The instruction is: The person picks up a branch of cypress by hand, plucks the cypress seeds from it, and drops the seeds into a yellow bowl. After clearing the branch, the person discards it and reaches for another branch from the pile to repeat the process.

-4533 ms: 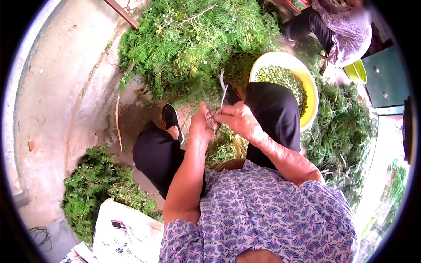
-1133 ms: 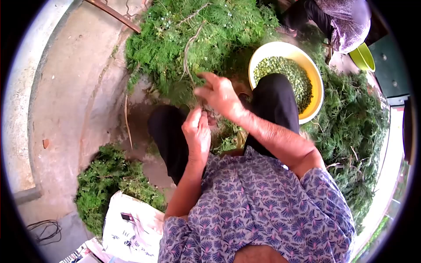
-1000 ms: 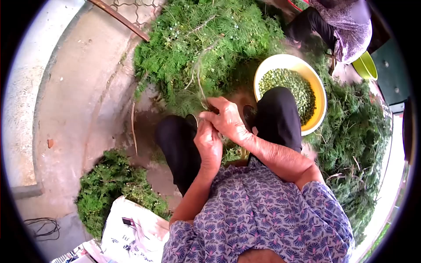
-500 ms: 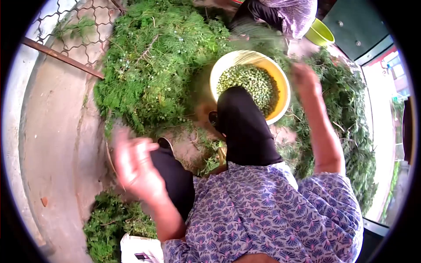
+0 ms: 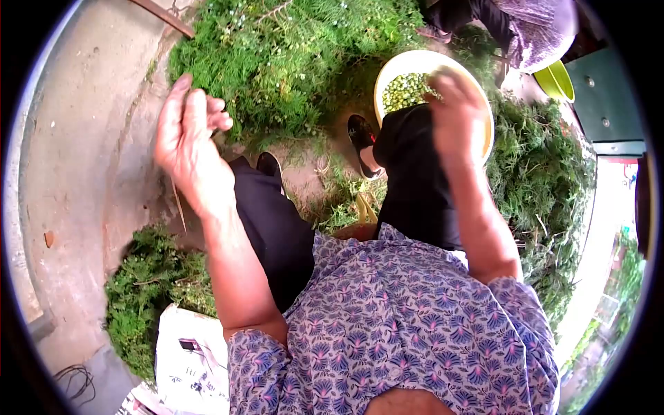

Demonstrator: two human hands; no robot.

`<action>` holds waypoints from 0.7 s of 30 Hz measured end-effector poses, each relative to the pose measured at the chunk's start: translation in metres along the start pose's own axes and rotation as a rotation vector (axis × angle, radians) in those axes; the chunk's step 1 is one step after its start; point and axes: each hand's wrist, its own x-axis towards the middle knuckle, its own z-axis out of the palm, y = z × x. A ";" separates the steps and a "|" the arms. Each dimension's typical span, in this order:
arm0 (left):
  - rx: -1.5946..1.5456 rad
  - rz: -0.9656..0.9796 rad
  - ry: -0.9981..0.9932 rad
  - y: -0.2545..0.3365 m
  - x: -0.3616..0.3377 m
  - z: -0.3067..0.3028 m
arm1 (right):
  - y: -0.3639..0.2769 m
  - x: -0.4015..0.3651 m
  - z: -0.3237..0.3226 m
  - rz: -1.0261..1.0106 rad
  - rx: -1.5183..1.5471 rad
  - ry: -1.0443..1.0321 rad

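Observation:
My left hand is raised on the left, near the edge of a big heap of green conifer branches. Its fingers are apart and hold nothing that I can see. Over the right part of a pale yellow tub hovers my right hand. Motion smears its fingers, so whether they grip anything cannot be made out. Small round green berries lie in the tub, partly hidden behind my right hand and my knee.
More cut branches lie on the right, with a smaller pile at lower left beside a white sack. Another person sits at upper right, near a lime-green basin. A metal rod crosses the upper left.
My left hand has risen in view. My right hand has come from beside the tub to over it. The view has shifted, and the tub now appears farther right and higher.

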 end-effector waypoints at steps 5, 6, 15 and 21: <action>-0.072 -0.276 0.112 -0.058 0.038 -0.010 | 0.134 0.028 0.080 0.332 0.111 -0.099; -0.144 -0.391 0.142 -0.067 0.047 -0.013 | 0.163 0.037 0.082 0.342 0.040 -0.072; -0.498 -0.782 0.269 -0.107 0.070 -0.061 | 0.365 0.053 0.001 0.709 -0.934 -0.112; -0.491 -0.717 0.229 -0.090 0.072 -0.062 | 0.416 0.058 0.003 0.217 -1.503 -0.359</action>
